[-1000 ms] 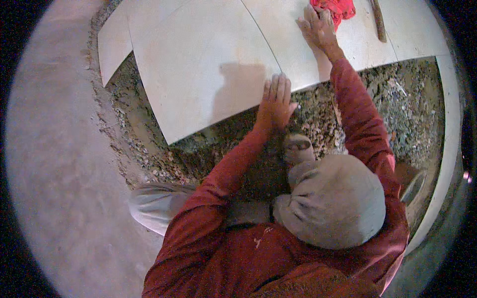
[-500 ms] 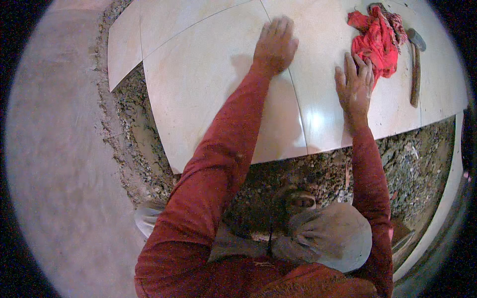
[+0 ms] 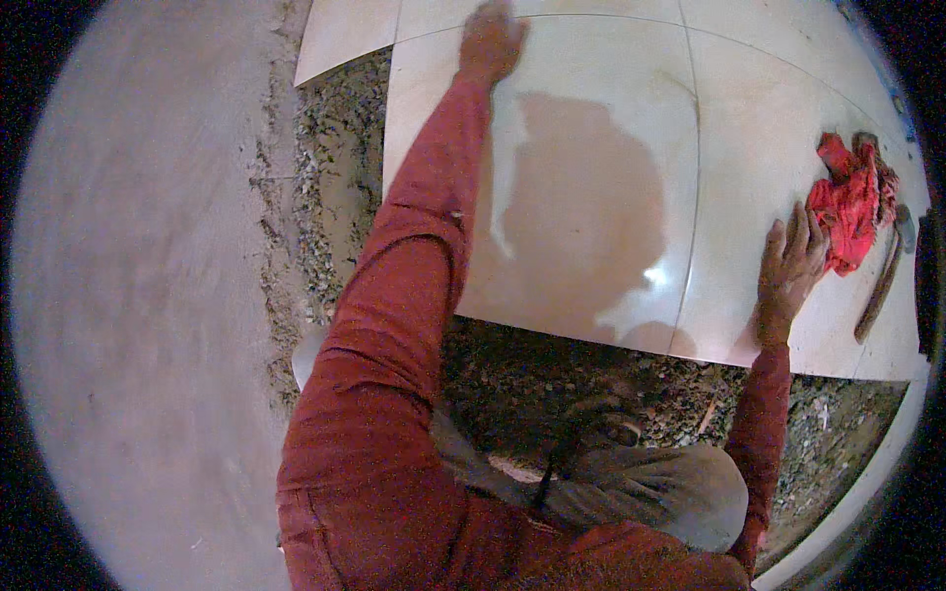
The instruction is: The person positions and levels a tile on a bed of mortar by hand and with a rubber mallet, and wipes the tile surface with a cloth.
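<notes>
Head view: a person kneels over large cream floor tiles.
Left hand (image 3: 490,41): flat, fingers open, pressed on the far edge of the middle tile (image 3: 581,197).
Right hand (image 3: 790,264): spread open on the neighbouring tile (image 3: 759,148).
Red rag (image 3: 849,197): crumpled just beside the right hand.
Hammer (image 3: 882,281): beside the rag.
Gravel bed (image 3: 631,394): along the tiles' near edge.

Left hand (image 3: 490,41) blurred at twelve o'clock, fingertips cut off, hammer (image 3: 884,276) head half hidden behind red rag (image 3: 849,202) at three o'clock
</notes>
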The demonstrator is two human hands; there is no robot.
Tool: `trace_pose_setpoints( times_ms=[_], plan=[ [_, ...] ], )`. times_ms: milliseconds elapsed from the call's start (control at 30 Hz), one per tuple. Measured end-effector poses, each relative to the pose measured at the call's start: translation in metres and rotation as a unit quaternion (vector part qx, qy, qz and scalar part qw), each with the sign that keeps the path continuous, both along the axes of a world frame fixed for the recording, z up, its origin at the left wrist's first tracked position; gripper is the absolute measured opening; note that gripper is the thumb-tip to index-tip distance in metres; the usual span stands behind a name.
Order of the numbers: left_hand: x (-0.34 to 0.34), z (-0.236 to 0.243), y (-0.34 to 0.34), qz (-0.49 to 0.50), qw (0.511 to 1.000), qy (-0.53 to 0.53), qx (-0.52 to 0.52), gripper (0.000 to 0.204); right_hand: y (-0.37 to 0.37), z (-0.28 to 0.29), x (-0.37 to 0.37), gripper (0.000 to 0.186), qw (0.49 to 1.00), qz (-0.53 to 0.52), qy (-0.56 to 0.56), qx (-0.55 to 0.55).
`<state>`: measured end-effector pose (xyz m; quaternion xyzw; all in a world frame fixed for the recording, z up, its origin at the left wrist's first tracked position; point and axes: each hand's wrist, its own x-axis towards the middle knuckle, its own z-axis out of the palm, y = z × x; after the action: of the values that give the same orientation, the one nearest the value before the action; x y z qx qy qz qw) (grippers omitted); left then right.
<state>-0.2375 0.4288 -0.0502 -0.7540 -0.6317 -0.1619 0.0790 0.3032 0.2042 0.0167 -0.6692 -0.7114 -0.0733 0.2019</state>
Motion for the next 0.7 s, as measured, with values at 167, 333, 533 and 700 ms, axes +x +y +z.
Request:
trace_pose_setpoints(
  times_ms=[167,333,533,700],
  plan=[
    [-0.099,0.030,-0.061,0.032,0.998,0.044,0.043,0.056,0.000,-0.002,0.004,0.049,0.999,-0.006,0.010,-0.032],
    [-0.089,0.029,-0.072,0.107,0.991,0.039,0.067,0.057,-0.001,-0.005,0.000,0.047,1.000,0.008,-0.022,0.009],
    [-0.103,0.040,-0.066,0.186,0.982,0.006,-0.035,0.082,0.000,-0.002,0.007,0.045,0.999,0.003,-0.041,0.015],
    [-0.116,0.026,-0.078,0.231,0.972,0.047,-0.005,0.095,0.001,-0.004,-0.004,0.046,1.000,0.006,-0.024,0.005]
  ],
)
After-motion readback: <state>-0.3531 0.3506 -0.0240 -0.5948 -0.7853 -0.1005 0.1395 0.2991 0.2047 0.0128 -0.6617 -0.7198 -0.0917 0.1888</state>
